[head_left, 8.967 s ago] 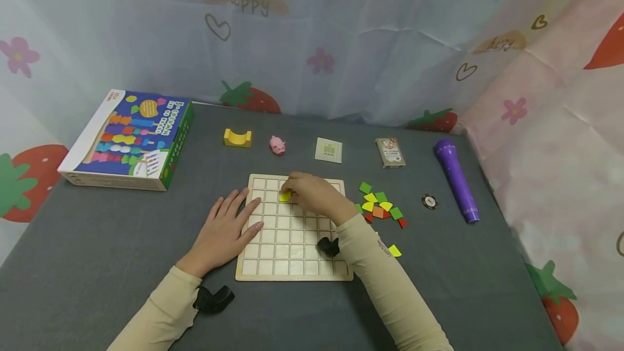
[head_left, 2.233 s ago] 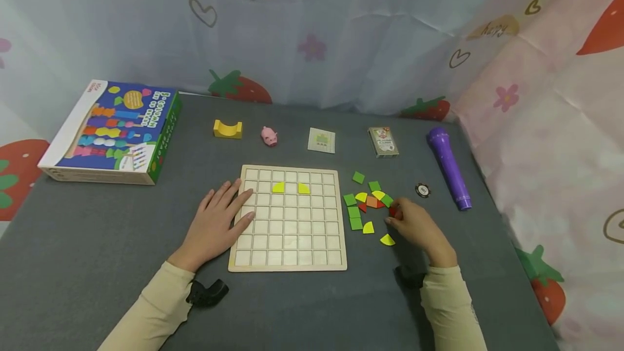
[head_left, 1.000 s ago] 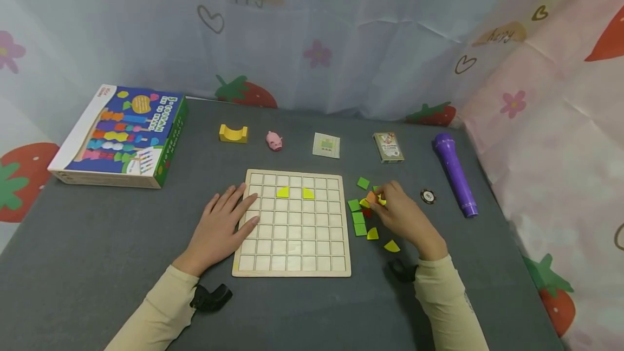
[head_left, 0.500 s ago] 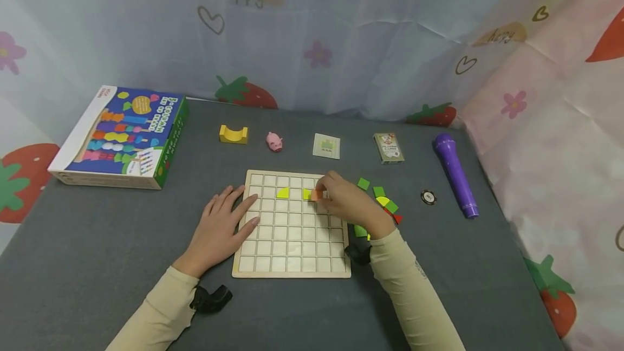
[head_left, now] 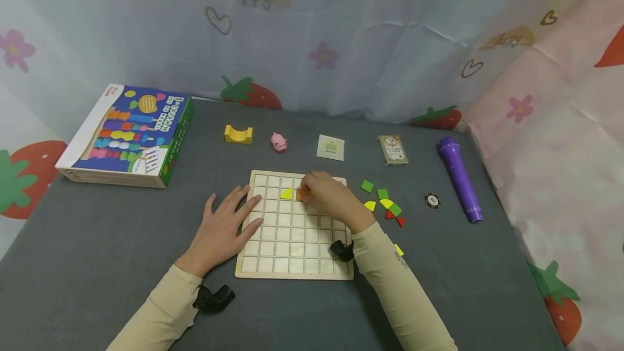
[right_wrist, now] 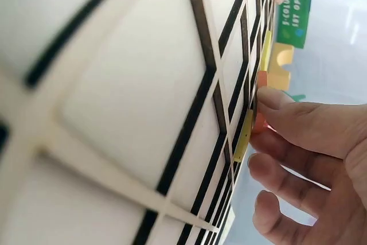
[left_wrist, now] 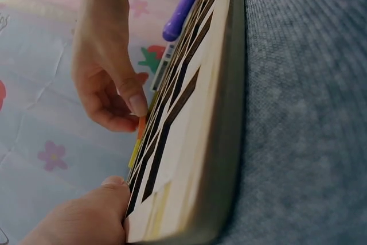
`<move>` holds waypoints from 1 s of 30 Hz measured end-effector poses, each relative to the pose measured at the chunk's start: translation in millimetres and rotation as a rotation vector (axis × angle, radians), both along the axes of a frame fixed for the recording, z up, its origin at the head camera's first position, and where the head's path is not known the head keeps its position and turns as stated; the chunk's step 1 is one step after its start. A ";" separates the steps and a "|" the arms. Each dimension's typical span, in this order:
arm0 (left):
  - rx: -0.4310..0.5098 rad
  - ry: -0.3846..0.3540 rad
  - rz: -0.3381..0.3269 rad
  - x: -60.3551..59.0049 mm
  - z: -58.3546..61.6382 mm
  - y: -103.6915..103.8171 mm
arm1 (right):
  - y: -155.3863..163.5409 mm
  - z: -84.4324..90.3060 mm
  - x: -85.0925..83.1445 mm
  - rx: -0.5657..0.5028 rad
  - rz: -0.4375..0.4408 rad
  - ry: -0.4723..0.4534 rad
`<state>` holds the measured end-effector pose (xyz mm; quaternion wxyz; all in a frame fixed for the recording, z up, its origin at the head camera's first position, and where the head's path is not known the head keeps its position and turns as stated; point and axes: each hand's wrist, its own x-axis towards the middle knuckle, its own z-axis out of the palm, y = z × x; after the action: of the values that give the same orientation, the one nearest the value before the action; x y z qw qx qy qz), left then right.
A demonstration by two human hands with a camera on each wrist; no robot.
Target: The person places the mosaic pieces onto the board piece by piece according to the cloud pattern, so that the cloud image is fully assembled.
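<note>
Orange tile [head_left: 303, 194]: you have it over the far rows of the wooden grid board [head_left: 292, 264], just right of a yellow quarter-round tile [head_left: 286, 194] that lies in a cell. It looks thin, stiff and light, probably painted wood, so it should slide easily and tip if pressed at one edge. Take it by its two side edges, as your fingertips [right_wrist: 274, 99] do in the right wrist view.
Right hand [head_left: 327, 199]: narrow pinch, thumb and fingers curled on the orange tile, which touches or nearly touches the board; whether it is seated in a cell I cannot tell.
Left hand [head_left: 225, 227]: spread flat, fingers straight, resting on the board's left edge and the desk [head_left: 97, 264], holding nothing.
Spare tiles [head_left: 385, 206]: green, yellow and red, lying loose on the desk right of the board.
Far side of the desk: yellow arch block [head_left: 238, 135], pink pig [head_left: 278, 142], card deck [head_left: 392, 150], purple torch [head_left: 460, 179] at the right.
</note>
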<state>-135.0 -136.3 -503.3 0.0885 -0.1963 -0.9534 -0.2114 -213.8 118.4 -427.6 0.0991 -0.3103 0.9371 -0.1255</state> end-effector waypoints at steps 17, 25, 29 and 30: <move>0.009 -0.029 0.011 -0.4 -1.7 3.8 | -3.2 -5.1 -2.5 0.027 0.040 0.053; 0.014 -0.016 0.008 -0.5 1.0 1.3 | 2.7 2.6 1.6 0.013 0.029 0.078; 0.016 -0.021 0.011 -0.6 2.3 -0.3 | 18.2 10.4 4.5 -0.005 0.018 0.086; 0.017 -0.023 0.011 -0.6 2.4 -0.3 | 23.6 12.5 5.1 -0.009 0.007 0.080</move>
<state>-135.6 -136.6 -500.9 0.0804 -0.1876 -0.9536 -0.2213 -208.7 142.0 -415.1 0.0604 -0.3186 0.9387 -0.1169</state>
